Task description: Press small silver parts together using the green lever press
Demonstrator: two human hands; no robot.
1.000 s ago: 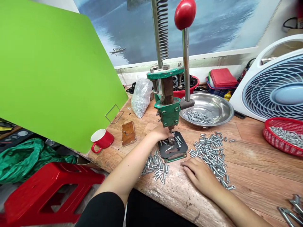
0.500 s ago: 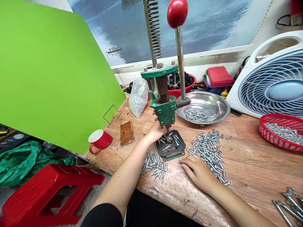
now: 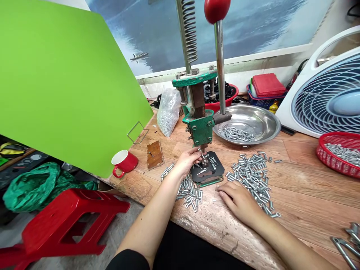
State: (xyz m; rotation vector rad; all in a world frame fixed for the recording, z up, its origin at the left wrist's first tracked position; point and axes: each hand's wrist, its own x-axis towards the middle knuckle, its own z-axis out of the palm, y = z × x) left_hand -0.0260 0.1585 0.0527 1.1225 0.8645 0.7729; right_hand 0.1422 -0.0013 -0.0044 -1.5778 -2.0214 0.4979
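Note:
My left hand (image 3: 188, 162) is at the punch of a green hand press (image 3: 201, 127), thumb and fingers pinched on a small metal eye-ended piece (image 3: 203, 155). The fingers partly hide that piece. Several similar pieces lie on the black base plate (image 3: 208, 174) of the press. Beside the plate, under my left wrist, is a pile of eye-ended pieces (image 3: 194, 195). My right hand (image 3: 236, 200) lies on the tabletop with fingers stretched out, holding nothing, close to a larger pile of metal cylindrical pieces (image 3: 253, 174). The press lever with its red knob (image 3: 216, 10) stands upright.
A steel bowl (image 3: 268, 125) with metal pieces stands behind the right pile, near a white fan (image 3: 309, 67). At right is a red basket (image 3: 326, 153). Leftward are a red mug (image 3: 126, 163), a wooden block (image 3: 155, 159) and a bag of small parts (image 3: 168, 116).
My left hand has drawn back slightly from under the punch, and its pinched fingers now show a small metal piece. My right hand stays on the tabletop. The camera view has shifted a little.

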